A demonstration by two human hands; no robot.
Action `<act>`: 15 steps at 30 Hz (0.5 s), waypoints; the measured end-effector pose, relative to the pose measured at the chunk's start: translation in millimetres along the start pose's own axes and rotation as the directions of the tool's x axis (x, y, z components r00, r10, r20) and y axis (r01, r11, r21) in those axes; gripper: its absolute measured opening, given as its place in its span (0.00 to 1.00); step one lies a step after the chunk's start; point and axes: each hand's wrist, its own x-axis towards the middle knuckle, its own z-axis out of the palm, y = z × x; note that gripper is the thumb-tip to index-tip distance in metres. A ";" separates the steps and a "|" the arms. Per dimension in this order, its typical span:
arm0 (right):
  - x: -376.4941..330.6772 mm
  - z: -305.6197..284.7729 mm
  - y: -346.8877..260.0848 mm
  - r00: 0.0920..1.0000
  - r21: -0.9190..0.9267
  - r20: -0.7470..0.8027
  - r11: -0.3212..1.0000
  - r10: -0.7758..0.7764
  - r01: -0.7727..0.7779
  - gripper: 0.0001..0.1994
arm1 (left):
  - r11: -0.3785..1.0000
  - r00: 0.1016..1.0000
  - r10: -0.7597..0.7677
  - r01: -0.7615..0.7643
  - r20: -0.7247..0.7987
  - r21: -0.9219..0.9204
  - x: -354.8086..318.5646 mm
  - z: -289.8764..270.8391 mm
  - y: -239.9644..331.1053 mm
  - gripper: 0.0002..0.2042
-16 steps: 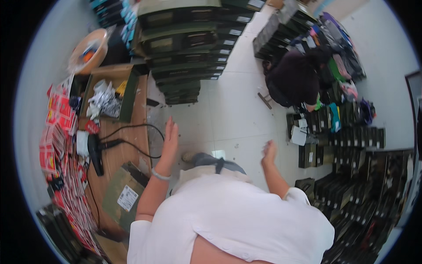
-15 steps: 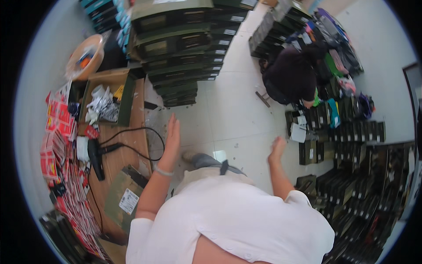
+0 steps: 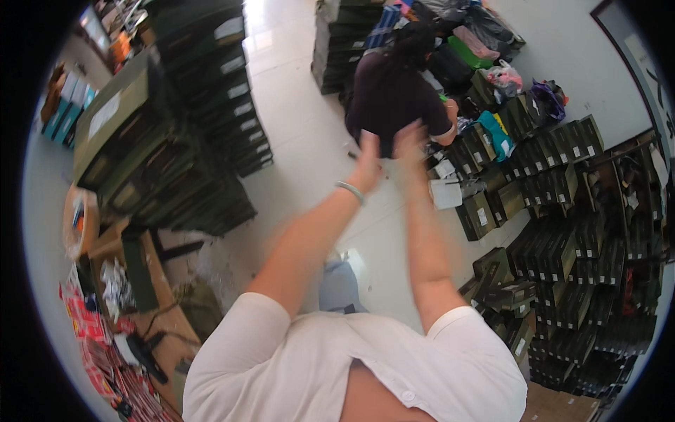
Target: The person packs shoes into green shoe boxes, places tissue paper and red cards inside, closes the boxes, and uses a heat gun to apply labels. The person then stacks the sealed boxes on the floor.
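Both my arms reach forward, with my hands raised close together before the dark top of a person point(image 3: 383, 95) who bends over goods on the right. My left hand point(image 3: 367, 163), a pale bangle point(image 3: 350, 190) at its wrist, has its fingers stretched out and holds nothing. Beside it my right hand point(image 3: 409, 145) is blurred by motion, its fingers extended and nothing visible in it. I cannot tell whether either hand touches the person. The nearest goods are dark green shoeboxes point(image 3: 479, 218) with a white sheet point(image 3: 446, 194) next to them.
A tall stack of dark green boxes point(image 3: 116, 133) stands on the left. Below it, a wooden table point(image 3: 184, 325) carries a black hair dryer point(image 3: 146, 357) and red cards point(image 3: 95, 355). Rows of shoeboxes point(image 3: 552, 243) fill the right. Bagged goods point(image 3: 485, 32) lie behind the person.
My view has swung right, toward the bent person. My hands, wide apart before, have come close together and farther forward. The table has slid toward the lower left of the picture.
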 end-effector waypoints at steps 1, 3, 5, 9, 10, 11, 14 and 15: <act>-2.8 19.5 61.5 0.975 -0.043 0.053 0.976 0.215 -0.213 0.33 | 0.973 0.991 -0.132 0.126 0.020 0.191 6.4 34.1 -24.3 0.48; -49.6 44.0 147.5 0.814 -0.183 0.189 0.834 0.549 -0.521 0.35 | 0.910 0.906 -0.412 0.415 0.097 -0.011 20.1 -8.9 -128.3 0.34; -105.5 18.1 191.2 0.650 -0.302 0.252 0.696 0.717 -0.651 0.36 | 0.731 0.740 -0.671 0.647 -0.053 -0.215 -24.9 -6.0 -159.0 0.29; -181.5 -63.7 175.2 0.626 -0.326 0.411 0.748 0.663 -0.578 0.31 | 0.694 0.693 -0.700 0.717 -0.172 0.066 -60.4 -84.2 -245.0 0.26; -188.5 -85.0 164.5 0.598 -0.322 0.456 0.748 0.659 -0.580 0.29 | 0.618 0.614 -0.760 0.784 -0.214 0.054 -46.4 -79.8 -233.9 0.26; -192.4 -103.9 160.5 0.562 -0.314 0.514 0.752 0.648 -0.579 0.28 | 0.544 0.531 -0.803 0.838 -0.269 0.032 -27.6 -77.1 -223.5 0.27; -127.8 -185.7 228.6 0.854 -0.271 -0.104 0.812 0.509 -0.517 0.22 | 0.665 0.655 -0.706 0.744 -0.269 0.063 67.7 -60.0 -201.2 0.30; -46.7 -212.2 185.2 0.771 0.047 -0.224 0.797 0.596 -0.602 0.22 | 0.736 0.735 -0.633 0.669 -0.243 0.104 110.3 -49.6 -194.9 0.32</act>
